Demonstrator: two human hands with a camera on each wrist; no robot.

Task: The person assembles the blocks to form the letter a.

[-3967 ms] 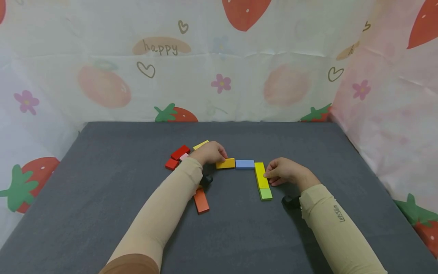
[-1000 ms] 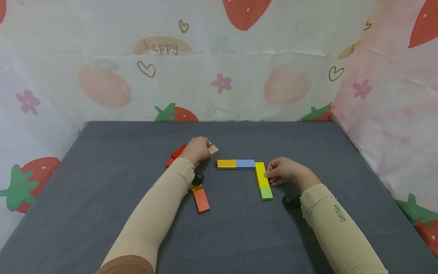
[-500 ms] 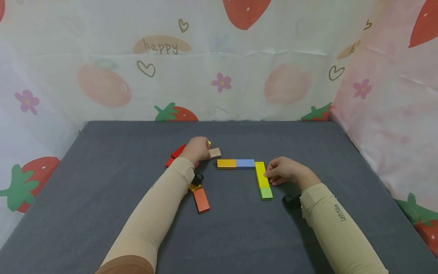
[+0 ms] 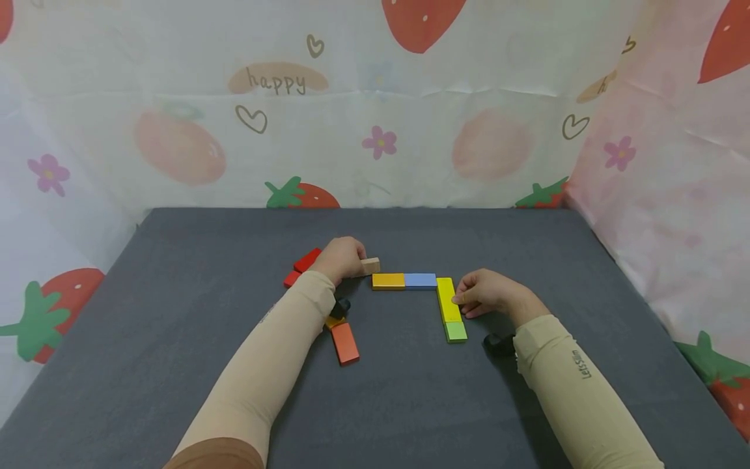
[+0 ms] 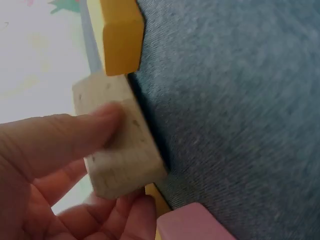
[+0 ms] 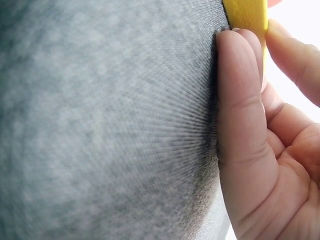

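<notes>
My left hand [image 4: 340,258] pinches a plain wooden block [image 5: 117,135] between thumb and fingers; in the left wrist view its far end is close to the orange-yellow block [image 4: 388,281]. That block forms a row with a blue block [image 4: 420,281]. A long yellow block [image 4: 448,299] runs toward me from the row's right end, with a light green block [image 4: 456,331] at its near end. My right hand [image 4: 492,294] holds the yellow block's right side, its thumb against it and other fingers resting on the cloth.
Two red blocks [image 4: 307,260] lie left of my left hand. A pink block [image 5: 195,222] shows beneath that hand in its wrist view. An orange-red block [image 4: 345,344] lies nearer me, beside a partly hidden amber block [image 4: 335,322]. Grey cloth [image 4: 410,404] covers the table.
My left hand has left the orange-yellow block and taken the wooden block. It has since turned the block and brought it near the row's left end. My right hand stays in place.
</notes>
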